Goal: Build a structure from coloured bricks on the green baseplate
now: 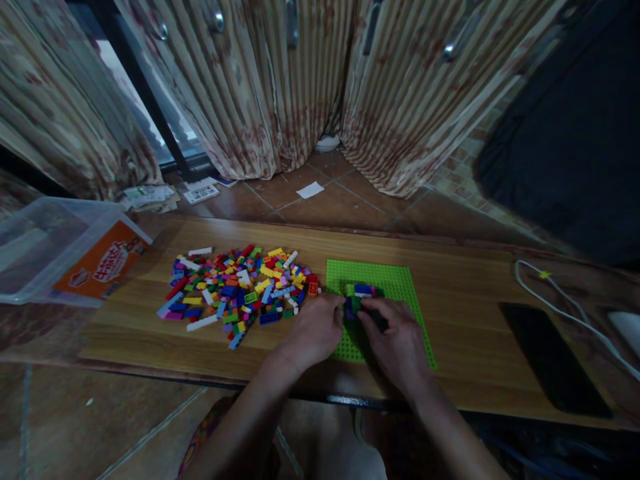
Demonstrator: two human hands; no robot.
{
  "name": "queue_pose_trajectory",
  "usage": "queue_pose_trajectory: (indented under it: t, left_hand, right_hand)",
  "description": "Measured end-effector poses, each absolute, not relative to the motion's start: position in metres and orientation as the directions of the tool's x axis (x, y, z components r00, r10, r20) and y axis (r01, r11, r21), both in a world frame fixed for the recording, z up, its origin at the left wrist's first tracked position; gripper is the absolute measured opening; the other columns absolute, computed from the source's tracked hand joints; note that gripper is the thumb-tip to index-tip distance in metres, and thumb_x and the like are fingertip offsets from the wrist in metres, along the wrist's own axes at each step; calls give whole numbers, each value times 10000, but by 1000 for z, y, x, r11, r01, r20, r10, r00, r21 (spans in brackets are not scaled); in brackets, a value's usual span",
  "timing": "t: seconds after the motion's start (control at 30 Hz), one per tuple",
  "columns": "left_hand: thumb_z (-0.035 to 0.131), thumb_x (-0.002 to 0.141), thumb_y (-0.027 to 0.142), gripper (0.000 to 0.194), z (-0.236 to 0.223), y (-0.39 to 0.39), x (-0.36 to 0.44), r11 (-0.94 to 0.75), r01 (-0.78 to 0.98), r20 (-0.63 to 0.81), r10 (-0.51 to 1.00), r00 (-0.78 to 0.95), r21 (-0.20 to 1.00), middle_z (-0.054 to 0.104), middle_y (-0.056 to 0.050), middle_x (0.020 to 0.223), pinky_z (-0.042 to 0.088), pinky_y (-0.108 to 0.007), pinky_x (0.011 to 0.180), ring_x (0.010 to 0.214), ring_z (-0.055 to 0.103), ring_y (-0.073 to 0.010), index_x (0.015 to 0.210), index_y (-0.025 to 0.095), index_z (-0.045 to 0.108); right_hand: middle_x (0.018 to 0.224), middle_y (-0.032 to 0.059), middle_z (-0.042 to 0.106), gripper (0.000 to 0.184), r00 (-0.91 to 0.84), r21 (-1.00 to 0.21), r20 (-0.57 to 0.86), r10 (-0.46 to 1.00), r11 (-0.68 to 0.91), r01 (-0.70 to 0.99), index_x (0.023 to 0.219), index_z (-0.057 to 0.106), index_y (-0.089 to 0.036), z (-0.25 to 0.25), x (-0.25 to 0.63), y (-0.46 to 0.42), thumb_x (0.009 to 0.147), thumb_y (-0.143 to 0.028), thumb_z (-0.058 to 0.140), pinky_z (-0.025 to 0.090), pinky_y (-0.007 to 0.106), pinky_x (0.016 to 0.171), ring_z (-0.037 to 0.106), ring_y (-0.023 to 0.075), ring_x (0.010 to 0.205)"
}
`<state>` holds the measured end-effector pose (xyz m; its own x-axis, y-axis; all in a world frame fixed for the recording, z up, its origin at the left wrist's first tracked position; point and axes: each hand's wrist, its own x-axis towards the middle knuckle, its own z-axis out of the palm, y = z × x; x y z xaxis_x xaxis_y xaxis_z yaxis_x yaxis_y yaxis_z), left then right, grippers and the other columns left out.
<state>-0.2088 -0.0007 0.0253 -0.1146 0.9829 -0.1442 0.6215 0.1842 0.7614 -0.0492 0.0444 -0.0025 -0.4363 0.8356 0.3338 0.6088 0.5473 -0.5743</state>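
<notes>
A green studded baseplate (395, 275) lies on the wooden table. On it stands a small cluster of toy bricks (364, 290), with blue, white, green and pink parts. My left hand (320, 323) reaches in from the left, its fingers closed at the cluster's left side. From the right, my right hand (395, 330) pinches a dark green brick (355, 304) at the near side of the cluster. Whatever lies between my left fingertips is hidden. Beside my left hand spreads a pile of loose bricks (240, 283) in many colours.
A clear plastic bin (45, 233) with an orange label stands at the table's left end. On the right lie a black phone-like slab (553, 357) and a white cable (575, 317). Curtains (300, 87) hang beyond the table (465, 300).
</notes>
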Motion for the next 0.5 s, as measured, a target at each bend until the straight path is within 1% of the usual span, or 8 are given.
queue_pose_trajectory:
  t: [0.17, 0.4, 0.5]
  left_hand:
    - [431, 912, 123, 340, 26, 0, -208, 184, 659, -169, 982, -87, 729, 723, -101, 1022, 491, -323, 890, 953, 661, -213, 1126, 144, 694]
    - [460, 913, 158, 330, 25, -1, -207, 180, 682, -162, 983, -90, 708, 718, -98, 1028, 492, -329, 895, 959, 654, -217, 1161, 147, 677]
    - [457, 909, 158, 320, 25, -3, -206, 173, 694, -148, 984, -96, 699, 718, -100, 1014, 494, -331, 904, 970, 654, -218, 1134, 145, 685]
  right_hand:
    - [977, 64, 721, 147, -461, -583, 336, 821, 566, 583, 995, 694, -196, -7, -54, 45, 884, -215, 599, 478, 399, 840, 602, 247, 938]
    - [976, 53, 723, 141, -469, -584, 375, 800, 596, 551, 986, 699, -220, -8, -54, 45, 882, -199, 607, 484, 399, 841, 609, 242, 934]
    - [976, 49, 723, 138, -476, -592, 384, 791, 606, 531, 980, 700, -220, -8, -53, 46, 878, -189, 613, 485, 388, 842, 607, 237, 938]
